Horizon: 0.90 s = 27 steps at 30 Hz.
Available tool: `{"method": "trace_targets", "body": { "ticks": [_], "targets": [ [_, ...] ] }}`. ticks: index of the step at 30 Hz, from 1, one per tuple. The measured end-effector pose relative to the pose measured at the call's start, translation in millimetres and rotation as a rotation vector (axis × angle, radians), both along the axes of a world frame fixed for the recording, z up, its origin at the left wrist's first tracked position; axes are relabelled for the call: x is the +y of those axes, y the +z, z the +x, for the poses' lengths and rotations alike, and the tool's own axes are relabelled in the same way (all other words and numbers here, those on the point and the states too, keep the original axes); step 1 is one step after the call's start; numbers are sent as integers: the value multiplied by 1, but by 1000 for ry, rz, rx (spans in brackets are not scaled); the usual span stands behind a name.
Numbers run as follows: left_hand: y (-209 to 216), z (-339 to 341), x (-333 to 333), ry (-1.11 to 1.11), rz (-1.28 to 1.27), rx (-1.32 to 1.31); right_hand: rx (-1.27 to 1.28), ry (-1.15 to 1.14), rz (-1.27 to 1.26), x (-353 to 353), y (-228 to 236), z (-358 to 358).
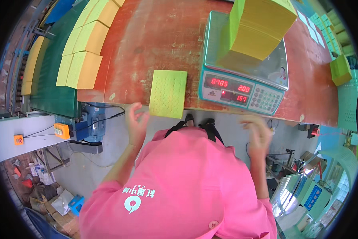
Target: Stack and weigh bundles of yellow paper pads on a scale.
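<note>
A yellow sheet or thin stack of paper [168, 94] with rows of curved cut marks lies at the table's near edge, its lower end overhanging. Just left of that overhanging end is my left hand [136, 121], fingers apart and nothing in them. My right hand [258, 132] hovers in front of the table edge, below the scale, holding nothing that I can see; its fingers are slightly blurred but look spread. On the metal pan of the teal and white digital scale [242, 89] stands a tall block of yellow paper [258, 30]. Red digits glow on the scale's display.
The red-brown worn tabletop [147, 44] runs along the front. Several yellow paper blocks [83, 67] line its left side, next to a green conveyor belt [55, 75]. An orange switch box [62, 130] sits at the left. Another yellow block [340, 70] stands far right.
</note>
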<state>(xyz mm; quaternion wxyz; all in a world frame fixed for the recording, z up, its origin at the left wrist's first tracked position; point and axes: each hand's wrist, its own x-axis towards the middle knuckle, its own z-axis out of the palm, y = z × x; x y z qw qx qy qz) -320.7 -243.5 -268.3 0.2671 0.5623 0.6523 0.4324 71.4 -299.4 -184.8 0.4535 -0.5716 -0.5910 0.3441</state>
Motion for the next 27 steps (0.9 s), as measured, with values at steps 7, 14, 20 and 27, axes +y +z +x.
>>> {"method": "trace_targets", "body": {
  "ticks": [7, 14, 20, 27],
  "targets": [
    [5, 17, 12, 59, -748, -1154, 810, 300, -854, 54, -82, -124],
    [58, 26, -12, -176, -243, -75, 1115, 213, -949, 59, -83, -149],
    [88, 30, -17, -292, 50, 197, 1127, 299, -595, 72, -82, -154],
    [67, -1, 29, -322, 103, -133, 129, 270, 45, 101, -41, -149]
  ]
}}
